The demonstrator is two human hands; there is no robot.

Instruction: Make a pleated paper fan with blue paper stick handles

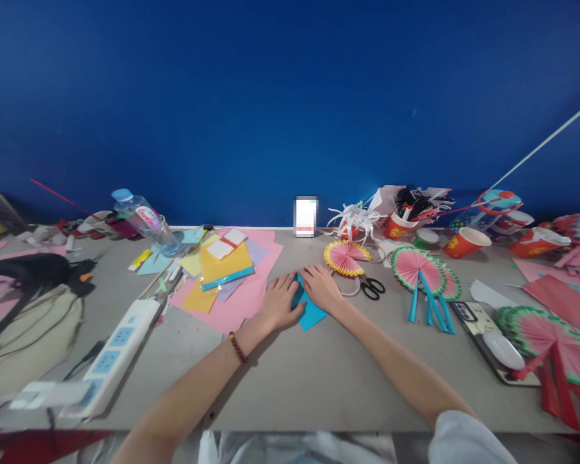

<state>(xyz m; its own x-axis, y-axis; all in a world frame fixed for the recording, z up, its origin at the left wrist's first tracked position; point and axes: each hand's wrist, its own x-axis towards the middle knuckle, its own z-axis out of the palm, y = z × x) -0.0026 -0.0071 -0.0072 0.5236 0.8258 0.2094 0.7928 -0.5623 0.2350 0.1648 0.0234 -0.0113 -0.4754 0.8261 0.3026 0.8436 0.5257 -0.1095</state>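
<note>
A bright blue sheet of paper (314,318) lies on the grey table in front of me. My left hand (281,304) rests on its left part, fingers stretched forward and thumb apart. From the other side my right hand (323,290) lies across the sheet's upper right, fingers flat and close to the left fingertips. Both hands hide much of the paper, so I cannot tell how it is folded. Just right of my right hand are a yellow-edged pink paper fan (344,258) and black-handled scissors (372,288).
Pink sheets (265,254) and yellow paper packs (226,263) lie left, near a plastic bottle (147,222) and power strip (118,354). Rightward are green-edged fans (418,270), orange paper cups (466,247), a phone (468,316) and a white mouse (502,350).
</note>
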